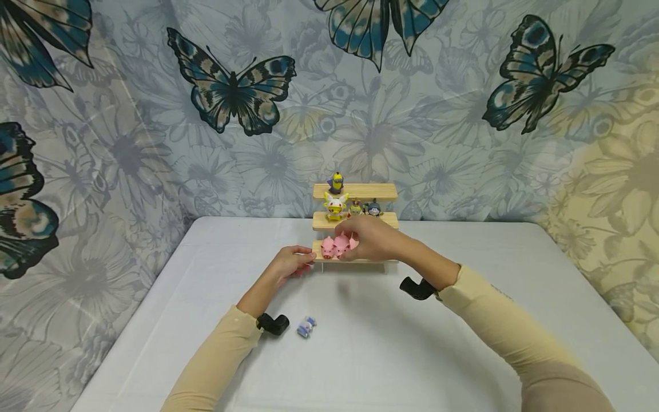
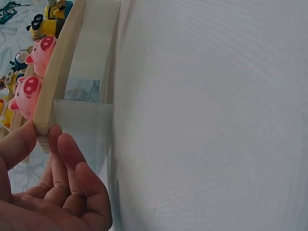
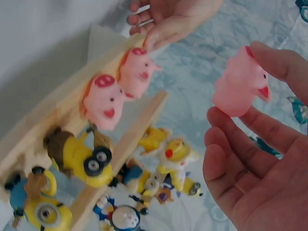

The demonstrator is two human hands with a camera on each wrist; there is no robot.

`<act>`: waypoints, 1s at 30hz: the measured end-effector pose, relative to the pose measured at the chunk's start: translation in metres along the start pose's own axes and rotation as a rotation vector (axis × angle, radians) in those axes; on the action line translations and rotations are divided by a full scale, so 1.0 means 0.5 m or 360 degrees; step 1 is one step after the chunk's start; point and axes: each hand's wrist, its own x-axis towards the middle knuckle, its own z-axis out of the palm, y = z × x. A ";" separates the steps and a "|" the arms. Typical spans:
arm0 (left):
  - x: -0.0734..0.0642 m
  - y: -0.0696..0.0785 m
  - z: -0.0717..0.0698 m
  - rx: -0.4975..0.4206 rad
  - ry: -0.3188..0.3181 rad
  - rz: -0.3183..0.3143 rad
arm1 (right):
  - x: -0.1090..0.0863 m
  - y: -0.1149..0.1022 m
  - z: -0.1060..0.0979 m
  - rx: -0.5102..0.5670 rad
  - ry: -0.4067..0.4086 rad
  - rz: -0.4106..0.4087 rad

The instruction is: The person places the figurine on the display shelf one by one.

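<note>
My left hand [image 1: 292,263] pinches the left end of the lowest board of a three-tier wooden display shelf [image 1: 355,221], thumb on top and fingertips below, as the left wrist view shows. Between the thumb and fingers of my right hand [image 3: 262,168] is a pink pig figurine [image 3: 238,86], held above the shelf. Two matching pink pigs stand on the lowest board, one pig [image 2: 26,96] near the left end and another pig [image 2: 42,55] beside it. Also on that board are two yellow minion figures, a two-eyed minion [image 3: 89,163] and a one-eyed minion [image 3: 45,211].
Several small figures, including a yellow-and-white figure [image 1: 336,207] and a dark-hooded figure [image 1: 374,208], fill the middle tier. On the top tier stands a yellow-and-purple figure [image 1: 336,183]. A small blue-and-white object [image 1: 306,327] lies on the white table [image 1: 360,355].
</note>
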 end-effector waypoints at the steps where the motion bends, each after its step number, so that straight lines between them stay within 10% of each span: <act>1: 0.000 0.000 0.000 -0.0005 -0.0003 0.0000 | 0.001 0.001 -0.003 0.0008 0.0011 0.0018; 30: -0.003 -0.002 -0.002 -0.0008 -0.0035 0.0001 | 0.031 0.048 -0.071 -0.0007 0.0227 0.0181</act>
